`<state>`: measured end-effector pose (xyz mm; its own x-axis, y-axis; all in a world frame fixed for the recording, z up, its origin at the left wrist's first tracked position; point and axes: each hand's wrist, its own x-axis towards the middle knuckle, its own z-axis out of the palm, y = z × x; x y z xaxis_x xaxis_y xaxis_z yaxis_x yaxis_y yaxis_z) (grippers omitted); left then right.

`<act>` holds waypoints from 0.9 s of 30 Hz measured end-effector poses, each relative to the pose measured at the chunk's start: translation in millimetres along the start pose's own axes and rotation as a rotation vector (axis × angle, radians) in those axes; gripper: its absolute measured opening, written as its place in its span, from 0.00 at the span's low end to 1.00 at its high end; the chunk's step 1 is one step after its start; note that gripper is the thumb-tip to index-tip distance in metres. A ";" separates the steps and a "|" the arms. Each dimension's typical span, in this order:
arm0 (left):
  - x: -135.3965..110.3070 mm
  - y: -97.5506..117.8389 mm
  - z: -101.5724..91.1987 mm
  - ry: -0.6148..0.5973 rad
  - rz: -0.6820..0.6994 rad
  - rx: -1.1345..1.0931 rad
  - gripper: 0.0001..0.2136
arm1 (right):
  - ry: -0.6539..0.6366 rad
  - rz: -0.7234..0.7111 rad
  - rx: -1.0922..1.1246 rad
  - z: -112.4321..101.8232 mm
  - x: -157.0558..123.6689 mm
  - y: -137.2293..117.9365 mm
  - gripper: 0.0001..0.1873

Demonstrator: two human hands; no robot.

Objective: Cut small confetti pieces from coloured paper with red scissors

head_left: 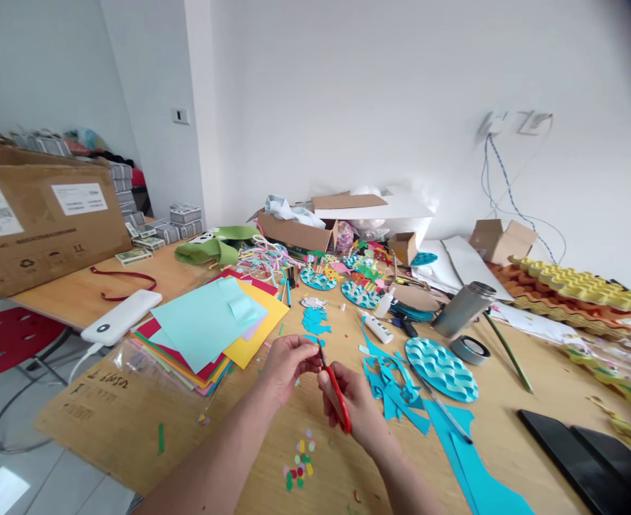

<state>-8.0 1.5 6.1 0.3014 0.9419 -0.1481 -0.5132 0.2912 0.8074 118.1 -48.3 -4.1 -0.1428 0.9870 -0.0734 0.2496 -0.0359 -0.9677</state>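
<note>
My right hand (353, 404) grips a pair of scissors with red handles (340, 400), and the dark blades point up and away from me. Close by on the left, the fingers of my left hand (288, 361) are pinched together at the blade tips. A small piece of blue paper (312, 339) shows at those fingertips, mostly hidden by them. Blue paper cutouts (315, 320) lie just beyond my hands. To the right are blue paper scraps (393, 386), and below sit several small coloured paper dots (300, 458).
Stacked coloured paper (197, 329) and a white power bank (122, 315) lie left. On the right are a glue bottle (378, 328), a wavy blue disc (441, 368), a metal flask (464, 307), a tape roll (471, 349) and egg trays (584, 286).
</note>
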 end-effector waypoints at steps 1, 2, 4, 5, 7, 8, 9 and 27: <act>0.0 0.2 0.1 0.004 0.000 -0.001 0.06 | 0.001 0.004 0.000 0.0 -0.1 -0.5 0.19; 0.0 0.2 0.2 0.008 0.000 -0.001 0.06 | 0.002 0.007 -0.001 0.0 -0.2 -1.1 0.20; 0.3 0.0 0.0 0.012 0.002 -0.001 0.07 | 0.003 0.015 -0.005 0.2 -0.3 -2.5 0.20; 0.5 -0.2 -0.3 0.013 0.003 0.000 0.07 | 0.004 0.020 -0.007 0.3 -0.3 -3.0 0.20; 1.1 -0.7 -0.9 0.016 0.004 0.006 0.06 | 0.002 0.025 -0.008 0.6 -0.1 -3.3 0.20; 1.4 -0.9 -1.2 0.016 0.004 0.011 0.06 | 0.001 0.024 -0.006 0.7 0.0 -3.1 0.20; 1.5 -0.9 -1.5 0.015 0.004 0.014 0.06 | -0.003 0.020 -0.003 0.6 0.2 -2.7 0.20; -0.3 2.3 -0.5 -0.003 -0.014 0.018 0.07 | 0.004 0.030 -0.017 -0.2 0.4 -4.8 0.21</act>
<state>-9.7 2.0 7.8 0.3106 0.9374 -0.1578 -0.4946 0.3011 0.8153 117.0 -47.6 0.6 -0.1310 0.9862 -0.1016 0.2702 -0.0631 -0.9607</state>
